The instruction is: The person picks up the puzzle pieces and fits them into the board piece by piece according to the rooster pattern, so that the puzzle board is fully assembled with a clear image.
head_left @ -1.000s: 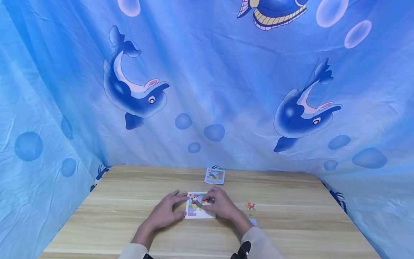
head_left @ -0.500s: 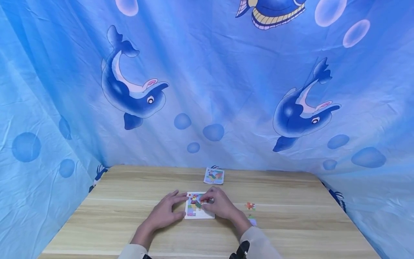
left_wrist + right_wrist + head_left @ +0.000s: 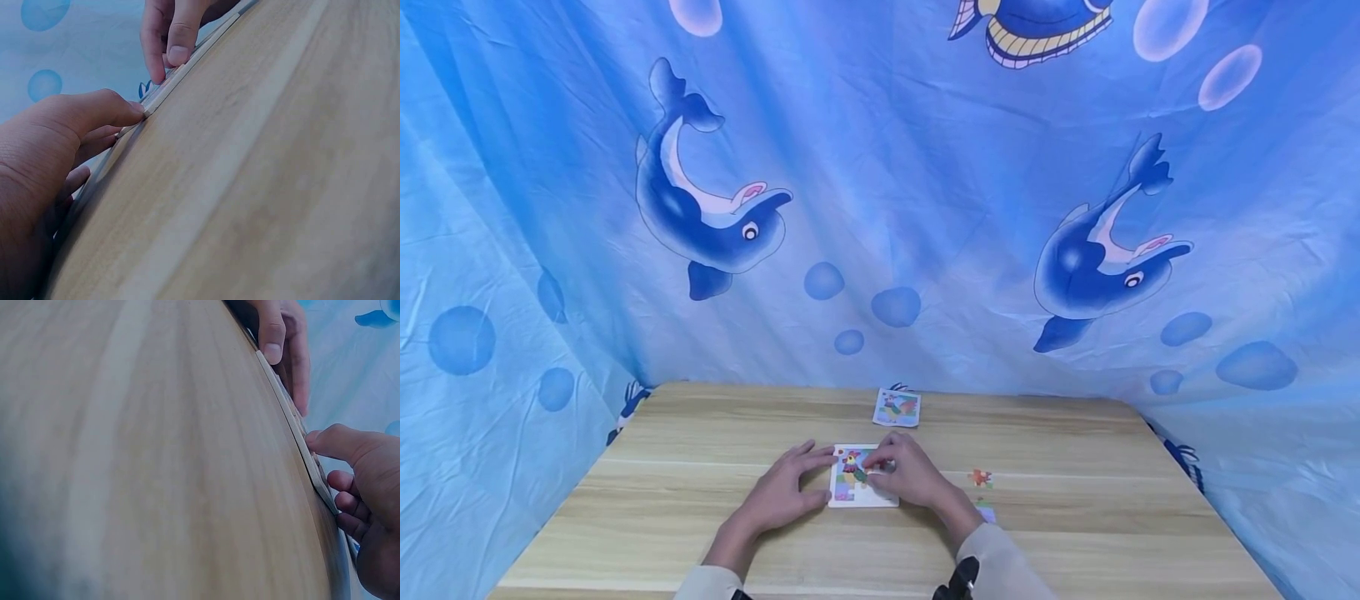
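A white-framed jigsaw puzzle board [image 3: 874,502] lies flat on the table, with part of a colourful rooster picture filled in on its left side. My left hand [image 3: 781,490] rests at the board's left edge, fingers fairly straight, index finger near the far corner. In the left wrist view, its thumb [image 3: 119,109] touches the near corner. Over the middle of the board, my right hand [image 3: 913,473] pinches a small reddish puzzle piece between thumb and index finger; the fingers mostly cover it. The right wrist view shows the remaining right fingers [image 3: 351,503] curled beside the board's edge.
Right of the board lie loose puzzle pieces: an orange one [image 3: 981,477] and a green and purple one [image 3: 986,511], partly behind the right wrist. A picture card [image 3: 897,407] with the rooster lies behind the board. A blue dolphin-print curtain [image 3: 910,208] hangs behind the wooden table [image 3: 1075,475].
The right fingertips, with the reddish piece, have shifted slightly left over the board. The left hand and the board stay put.
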`<act>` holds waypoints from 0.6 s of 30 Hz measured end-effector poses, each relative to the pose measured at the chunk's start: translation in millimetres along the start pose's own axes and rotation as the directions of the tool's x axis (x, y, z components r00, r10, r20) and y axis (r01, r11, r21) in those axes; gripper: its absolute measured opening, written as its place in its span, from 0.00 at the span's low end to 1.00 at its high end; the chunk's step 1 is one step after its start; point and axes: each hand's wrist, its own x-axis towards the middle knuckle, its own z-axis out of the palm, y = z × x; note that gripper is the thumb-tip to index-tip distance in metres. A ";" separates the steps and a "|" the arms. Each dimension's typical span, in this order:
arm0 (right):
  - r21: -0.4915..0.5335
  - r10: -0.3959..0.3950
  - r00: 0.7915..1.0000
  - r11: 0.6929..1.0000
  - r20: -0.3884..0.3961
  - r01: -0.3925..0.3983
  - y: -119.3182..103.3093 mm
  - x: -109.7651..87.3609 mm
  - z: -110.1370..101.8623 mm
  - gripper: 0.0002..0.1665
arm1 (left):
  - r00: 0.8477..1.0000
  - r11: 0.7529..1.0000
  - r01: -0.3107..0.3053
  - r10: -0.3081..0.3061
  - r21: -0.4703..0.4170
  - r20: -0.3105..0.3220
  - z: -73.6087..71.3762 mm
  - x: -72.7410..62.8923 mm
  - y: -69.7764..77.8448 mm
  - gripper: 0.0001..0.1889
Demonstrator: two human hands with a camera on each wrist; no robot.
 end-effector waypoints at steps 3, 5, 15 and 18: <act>0.014 -0.007 1.000 1.000 0.002 0.007 0.1 -0.9 -1.7 0.11 | 1.000 1.000 0.003 -0.003 -0.001 0.001 0.1 0.1 0.5 0.29; 0.035 -0.011 1.000 0.999 0.005 0.011 0.1 -2.3 -3.9 0.11 | 1.000 1.000 0.007 -0.007 -0.001 0.005 0.4 0.0 0.7 0.29; 0.125 0.050 0.999 0.991 0.007 -0.050 6.5 -26.0 -34.2 0.13 | 1.000 1.000 -0.010 0.010 -0.011 0.017 -1.9 -0.9 5.8 0.29; 0.142 0.060 0.998 0.988 0.007 -0.060 9.8 -39.7 -47.1 0.15 | 1.000 1.000 -0.004 0.004 -0.016 0.011 -2.7 -1.3 6.0 0.30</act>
